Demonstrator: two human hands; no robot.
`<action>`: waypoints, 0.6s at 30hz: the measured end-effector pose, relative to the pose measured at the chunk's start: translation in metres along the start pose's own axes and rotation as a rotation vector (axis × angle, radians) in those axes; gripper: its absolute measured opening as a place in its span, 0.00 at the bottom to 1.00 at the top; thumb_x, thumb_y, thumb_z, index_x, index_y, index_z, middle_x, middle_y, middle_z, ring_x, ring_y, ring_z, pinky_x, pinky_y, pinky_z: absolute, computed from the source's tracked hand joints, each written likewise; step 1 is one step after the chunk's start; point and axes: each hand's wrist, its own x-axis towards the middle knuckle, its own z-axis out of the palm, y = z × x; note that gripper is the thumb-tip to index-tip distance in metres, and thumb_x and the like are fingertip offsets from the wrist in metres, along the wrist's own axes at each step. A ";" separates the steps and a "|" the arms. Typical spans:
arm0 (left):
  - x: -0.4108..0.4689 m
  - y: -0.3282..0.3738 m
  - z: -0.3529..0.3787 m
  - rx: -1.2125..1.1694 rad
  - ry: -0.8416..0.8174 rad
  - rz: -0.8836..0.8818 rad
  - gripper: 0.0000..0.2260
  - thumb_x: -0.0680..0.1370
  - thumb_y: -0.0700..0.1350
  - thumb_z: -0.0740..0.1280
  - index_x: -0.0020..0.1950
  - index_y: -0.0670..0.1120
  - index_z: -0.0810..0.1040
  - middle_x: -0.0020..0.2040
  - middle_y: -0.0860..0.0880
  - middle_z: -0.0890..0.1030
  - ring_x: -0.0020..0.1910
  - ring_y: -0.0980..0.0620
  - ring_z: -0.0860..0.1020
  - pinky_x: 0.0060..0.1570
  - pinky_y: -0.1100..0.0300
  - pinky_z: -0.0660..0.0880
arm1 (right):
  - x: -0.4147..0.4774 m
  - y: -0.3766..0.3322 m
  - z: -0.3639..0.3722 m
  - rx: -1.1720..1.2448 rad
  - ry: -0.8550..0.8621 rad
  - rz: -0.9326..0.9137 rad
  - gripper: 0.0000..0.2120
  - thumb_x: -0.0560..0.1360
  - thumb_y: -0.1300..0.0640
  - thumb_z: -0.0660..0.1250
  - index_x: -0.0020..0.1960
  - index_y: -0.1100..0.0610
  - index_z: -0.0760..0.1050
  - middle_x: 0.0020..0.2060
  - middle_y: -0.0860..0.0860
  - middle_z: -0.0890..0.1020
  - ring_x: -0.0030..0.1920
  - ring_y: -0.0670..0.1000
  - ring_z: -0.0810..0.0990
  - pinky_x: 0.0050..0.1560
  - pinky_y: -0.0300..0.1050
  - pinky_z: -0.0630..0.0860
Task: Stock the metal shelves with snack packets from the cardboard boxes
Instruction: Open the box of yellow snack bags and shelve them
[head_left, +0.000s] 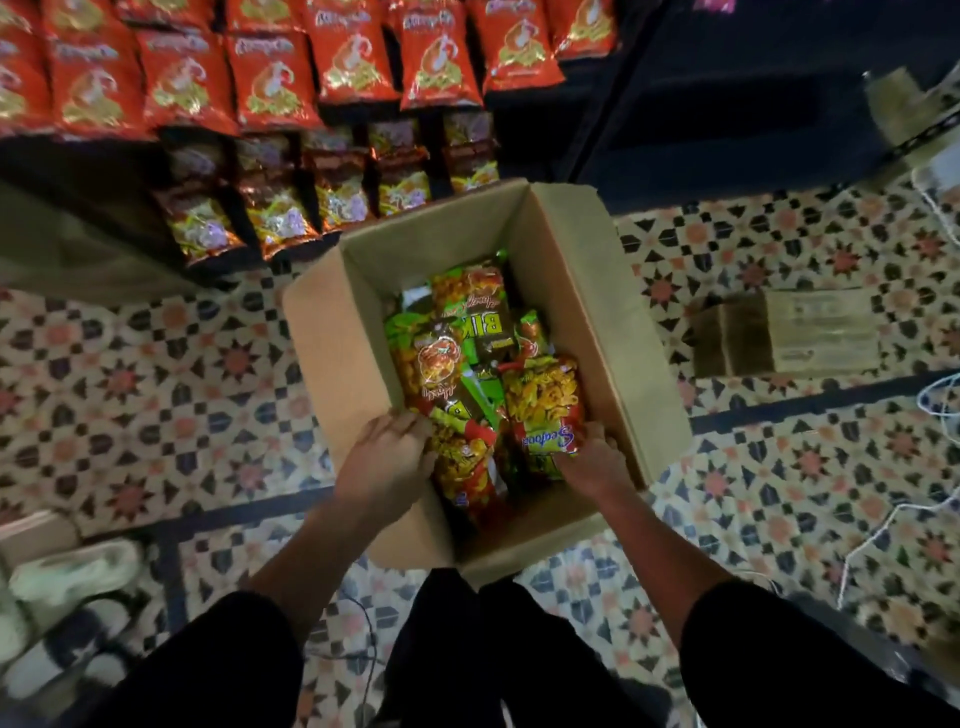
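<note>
- Gripping the Seafood packet (545, 410) by its near edge, the right hand (592, 460) curls its fingers round it, inside the open cardboard box (597, 312) on the tiled floor (156, 389).
- Left hand (387, 460) has bent fingers dug among the loose snack packets (447, 358) at the box's near-left side; whether it grips one cannot be told.
- Red packets (270, 83) line the shelf beyond.

box (571, 291) open above (walls hem sides); packets (467, 374) crowd floor

This is a small shop. Shelves (353, 110) carry rows of identical snack packets (270, 83), and a cardboard box (587, 291) stands on the floor (156, 374).
</note>
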 end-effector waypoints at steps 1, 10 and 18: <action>0.006 0.000 0.005 0.023 0.024 0.025 0.15 0.80 0.48 0.63 0.66 0.47 0.75 0.64 0.47 0.76 0.63 0.44 0.72 0.67 0.51 0.64 | 0.008 0.002 0.007 0.036 -0.005 0.034 0.35 0.80 0.50 0.65 0.78 0.61 0.52 0.72 0.63 0.66 0.73 0.65 0.64 0.72 0.55 0.62; 0.043 0.015 0.024 0.120 -0.173 0.084 0.25 0.79 0.41 0.63 0.76 0.47 0.61 0.75 0.47 0.63 0.72 0.45 0.65 0.70 0.52 0.61 | 0.048 -0.004 0.041 0.195 0.093 0.145 0.45 0.72 0.50 0.76 0.78 0.64 0.54 0.71 0.64 0.67 0.71 0.65 0.66 0.70 0.56 0.67; 0.061 0.020 0.035 0.215 -0.239 0.165 0.31 0.77 0.42 0.65 0.78 0.48 0.56 0.78 0.47 0.58 0.76 0.45 0.57 0.75 0.50 0.52 | 0.050 -0.004 0.025 -0.021 0.147 -0.026 0.20 0.76 0.50 0.70 0.63 0.59 0.75 0.60 0.62 0.75 0.62 0.65 0.75 0.62 0.55 0.73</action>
